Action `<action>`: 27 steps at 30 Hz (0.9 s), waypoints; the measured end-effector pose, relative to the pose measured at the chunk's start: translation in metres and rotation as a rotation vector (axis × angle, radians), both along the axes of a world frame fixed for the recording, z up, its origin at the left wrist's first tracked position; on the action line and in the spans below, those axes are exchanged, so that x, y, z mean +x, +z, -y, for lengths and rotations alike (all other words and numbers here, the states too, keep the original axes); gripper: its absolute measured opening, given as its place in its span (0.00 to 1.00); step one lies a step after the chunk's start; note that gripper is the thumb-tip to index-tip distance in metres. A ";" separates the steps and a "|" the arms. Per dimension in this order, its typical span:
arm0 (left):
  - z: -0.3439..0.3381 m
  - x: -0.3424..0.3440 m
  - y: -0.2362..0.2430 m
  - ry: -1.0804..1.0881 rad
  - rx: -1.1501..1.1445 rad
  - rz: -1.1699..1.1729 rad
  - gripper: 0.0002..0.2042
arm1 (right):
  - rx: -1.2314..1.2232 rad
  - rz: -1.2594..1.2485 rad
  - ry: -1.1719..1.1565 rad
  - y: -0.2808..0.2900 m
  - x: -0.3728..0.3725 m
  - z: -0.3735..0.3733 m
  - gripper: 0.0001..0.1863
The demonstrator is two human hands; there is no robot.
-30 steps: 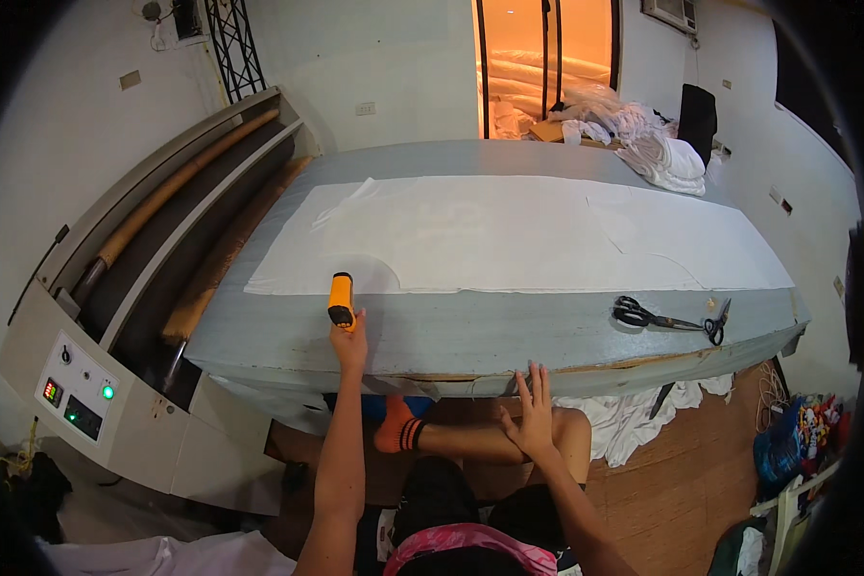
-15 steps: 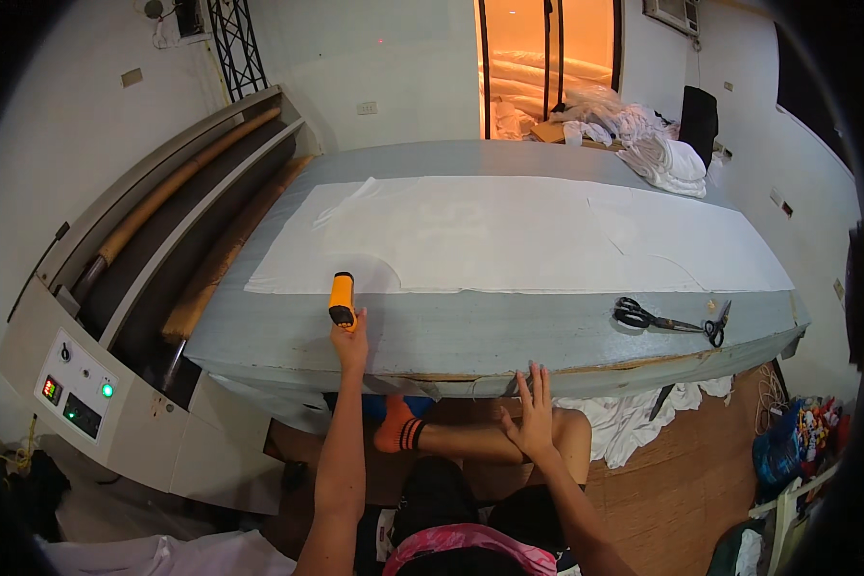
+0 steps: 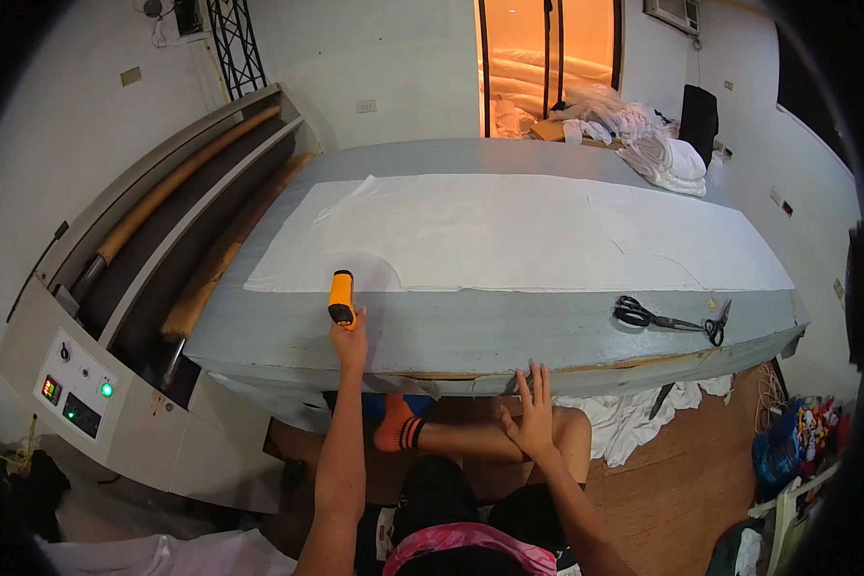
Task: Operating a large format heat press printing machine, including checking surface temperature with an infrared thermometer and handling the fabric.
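One orange device [image 3: 342,286] in left hand [image 3: 349,340], bulging blue bag [image 3: 776,451]

On the left stands a long pale machine [image 3: 216,442] with two brown-covered rollers [image 3: 187,184] and, at its near end, a control panel [image 3: 86,391] showing a lit green lamp [image 3: 106,391]. Behind its far end rises a black lattice truss [image 3: 236,48]. A wall socket [image 3: 366,107] sits on the far wall, left of an orange-lit doorway [image 3: 514,29]. Far right, a bundle of folded white fabric [image 3: 664,165] lies near a black upright panel [image 3: 698,120], below an air conditioner [image 3: 672,13]. Near right, white cloth [image 3: 610,422] spreads on the brown floor [image 3: 682,470], with a blue bag [image 3: 778,449] farther right.
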State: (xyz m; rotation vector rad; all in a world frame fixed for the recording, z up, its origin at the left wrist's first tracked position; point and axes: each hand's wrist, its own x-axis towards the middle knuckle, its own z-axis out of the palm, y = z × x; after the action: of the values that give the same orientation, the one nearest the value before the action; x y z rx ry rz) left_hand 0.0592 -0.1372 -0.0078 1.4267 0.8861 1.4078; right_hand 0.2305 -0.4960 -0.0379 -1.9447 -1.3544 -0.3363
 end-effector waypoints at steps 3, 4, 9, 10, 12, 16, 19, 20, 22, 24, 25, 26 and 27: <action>-0.002 0.000 -0.001 0.011 0.000 0.029 0.14 | 0.007 0.004 0.004 0.000 -0.001 -0.001 0.44; -0.002 -0.001 -0.001 0.012 0.000 0.028 0.14 | 0.006 0.002 0.005 0.000 -0.001 -0.001 0.44; -0.002 -0.001 -0.002 0.001 0.004 0.047 0.13 | 0.002 -0.003 0.004 -0.002 0.000 -0.001 0.44; -0.002 0.000 -0.002 0.004 0.004 0.043 0.13 | 0.002 -0.005 0.002 -0.002 0.000 -0.001 0.44; -0.002 0.000 -0.003 0.008 0.003 0.040 0.13 | 0.001 -0.004 0.003 -0.001 0.000 -0.001 0.44; -0.003 -0.001 -0.003 0.020 -0.003 0.049 0.12 | 0.000 -0.003 0.007 0.000 -0.001 0.000 0.44; -0.002 -0.001 -0.001 0.020 0.003 0.021 0.12 | 0.002 -0.004 0.011 0.000 -0.001 -0.001 0.44; -0.002 -0.002 -0.001 0.020 0.003 0.021 0.12 | 0.000 -0.007 0.011 0.000 -0.001 -0.001 0.44; 0.000 -0.001 0.000 0.020 -0.024 0.013 0.12 | -0.003 -0.011 0.007 0.000 -0.001 -0.001 0.44; 0.001 0.000 0.001 0.018 -0.037 0.010 0.11 | -0.003 -0.006 0.007 0.001 -0.001 0.000 0.44; 0.001 0.001 0.001 0.018 -0.031 0.022 0.11 | -0.003 -0.002 0.007 0.001 0.000 0.000 0.44; 0.000 0.000 0.001 0.020 -0.023 0.035 0.11 | -0.002 0.001 0.009 0.001 -0.001 0.000 0.44; 0.000 0.000 0.000 0.021 -0.016 0.047 0.12 | -0.002 0.001 0.010 0.002 -0.001 0.000 0.44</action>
State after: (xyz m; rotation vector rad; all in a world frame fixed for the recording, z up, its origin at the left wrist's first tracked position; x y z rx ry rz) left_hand 0.0590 -0.1368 -0.0082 1.3706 0.8830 1.4412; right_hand 0.2295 -0.4961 -0.0363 -1.9390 -1.3652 -0.3308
